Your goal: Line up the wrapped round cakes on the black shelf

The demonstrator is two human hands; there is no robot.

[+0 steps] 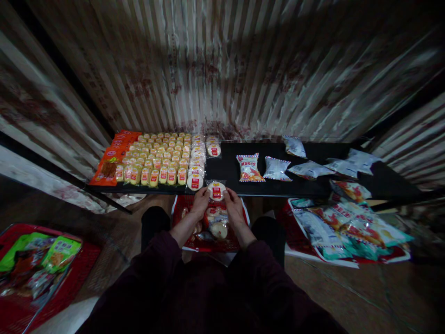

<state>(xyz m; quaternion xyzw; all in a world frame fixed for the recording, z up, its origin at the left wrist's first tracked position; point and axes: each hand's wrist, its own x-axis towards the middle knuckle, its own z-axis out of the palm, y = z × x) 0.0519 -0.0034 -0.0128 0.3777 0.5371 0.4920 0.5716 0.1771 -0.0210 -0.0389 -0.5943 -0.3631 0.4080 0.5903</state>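
Observation:
Between my left hand [200,202] and my right hand [233,204] is a round white wrapped pastry [217,190] with a red label. Both hands pinch its clear wrapper from the sides, at the front edge of the black shelf [227,167]. Just left of it runs a column of similar round pastries [195,180], and one more pastry [213,147] lies farther back. Below my hands, a red basket [176,211] between my knees holds several packaged pastries [219,229].
Rows of small yellow wrapped cakes [163,162] and orange packets [113,157] fill the shelf's left. Snack bags [249,168] lie scattered on its right. A basket of larger bags [347,229] stands lower right, another red basket [78,273] lower left. Striped curtains hang behind.

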